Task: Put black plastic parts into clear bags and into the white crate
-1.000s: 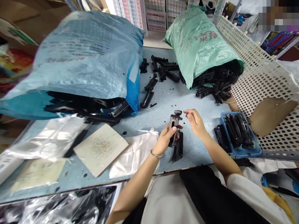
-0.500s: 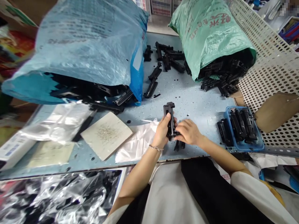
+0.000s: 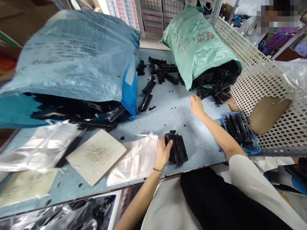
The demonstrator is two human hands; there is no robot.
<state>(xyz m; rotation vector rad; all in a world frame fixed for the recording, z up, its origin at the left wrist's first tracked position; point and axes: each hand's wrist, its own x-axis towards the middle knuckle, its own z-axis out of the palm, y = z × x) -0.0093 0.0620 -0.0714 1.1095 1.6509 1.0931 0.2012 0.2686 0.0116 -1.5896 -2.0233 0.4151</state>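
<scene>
My left hand (image 3: pixel 164 151), with a beaded bracelet at its wrist, is closed around the left side of a black plastic part (image 3: pixel 171 143). It rests beside more long black parts (image 3: pixel 180 148) lined up close together near the table's front edge. Out over the table, my right hand (image 3: pixel 197 106) reaches forward with its fingers extended and nothing visible in them. It is just short of the mouth of a green plastic bag (image 3: pixel 192 44), from which a heap of black parts (image 3: pixel 216 83) spills.
A big blue bag (image 3: pixel 79 57) of black parts fills the left. Loose parts (image 3: pixel 163 68) lie between the bags. A square board (image 3: pixel 96 156) and white plastic bags (image 3: pixel 134 159) sit left of my hands. To the right are a blue basket (image 3: pixel 255 150) of parts and a perforated panel (image 3: pixel 268 83).
My hands have parted. The part held upright is now down beside the others under my left hand, and my right hand has moved forward towards the green bag. The view has shifted.
</scene>
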